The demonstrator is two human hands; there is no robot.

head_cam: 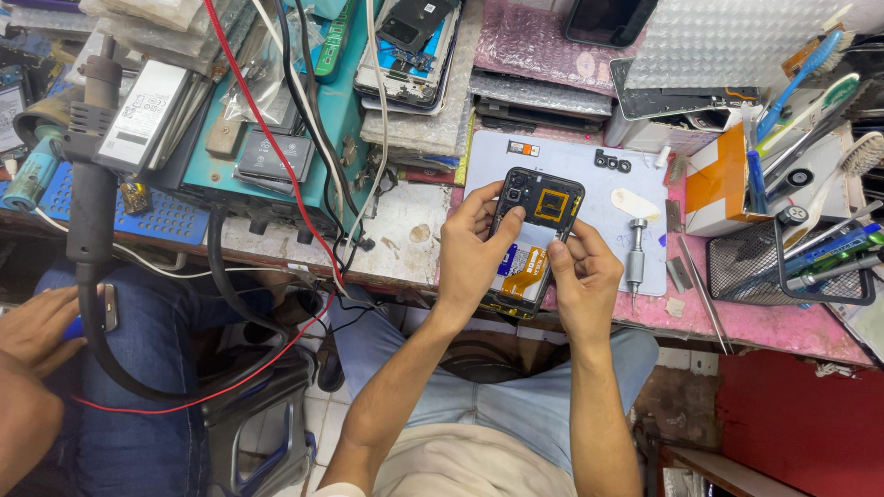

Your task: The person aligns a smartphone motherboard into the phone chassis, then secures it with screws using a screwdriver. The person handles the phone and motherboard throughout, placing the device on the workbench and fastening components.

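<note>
Both hands hold an opened smartphone (pixel 534 241), back cover off, above the near edge of a grey work mat (pixel 589 184) on a pink bench (pixel 783 322). Left hand (pixel 474 253) is clasped round the phone's left side, thumb lying near the camera cluster. Right hand (pixel 582 276) grips the lower right edge, thumb and forefinger pinched at the orange flex cable (pixel 527 269) that crosses the body. Risks, as a judgement: the flex looks thin, and a pull at an angle could crease or tear it or strain its connector; the phone sits over the bench edge and the person's lap, so a slip of grip could drop it to the floor. Small black parts (pixel 611 162) lie loose on the mat's far side and a knock could scatter them. A precision screwdriver (pixel 635 260) lies just beside the right hand and could roll. Packages and labels: pink bubble-wrap pouches (pixel 534 41) are stacked at the far side of the bench, a clear bubble sheet to their right; an orange-and-white box (pixel 718 179) stands right of the mat; a white rectangular label covers a grey battery pack (pixel 143 115) at far left; the phone's battery shows a white face with a blue patch. A wire-mesh tool basket (pixel 783 267) sits at right. Another person's hand (pixel 37 327) rests at lower left, apart from the work.
</note>
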